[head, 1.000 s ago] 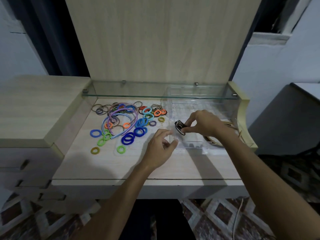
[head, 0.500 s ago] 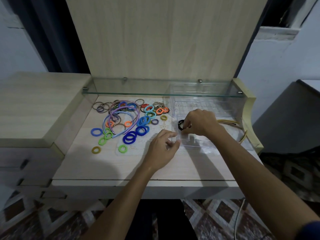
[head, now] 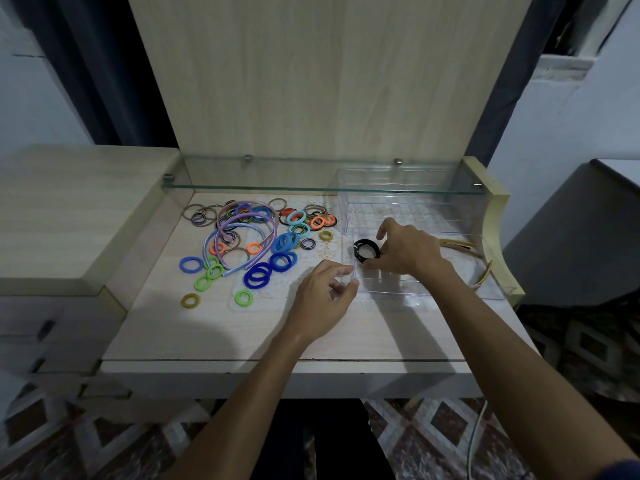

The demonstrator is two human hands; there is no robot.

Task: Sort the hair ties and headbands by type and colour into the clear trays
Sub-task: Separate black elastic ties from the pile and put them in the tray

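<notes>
Wooden desk (head: 214,327): right hand (head: 405,251) pinches black hair ties (head: 366,250); left hand (head: 322,299), loosely curled, maybe steadies clear tray (head: 398,289). Drop them gently inside.

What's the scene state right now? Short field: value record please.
surface: wooden desk under a glass shelf
right hand: grip on black hair ties, over the near clear tray
left hand: fingers curled at that tray's left corner; contact unclear
unsorted pile: coloured hair ties and purple headbands, left of the trays
far right: tan headbands beside the trays
</notes>
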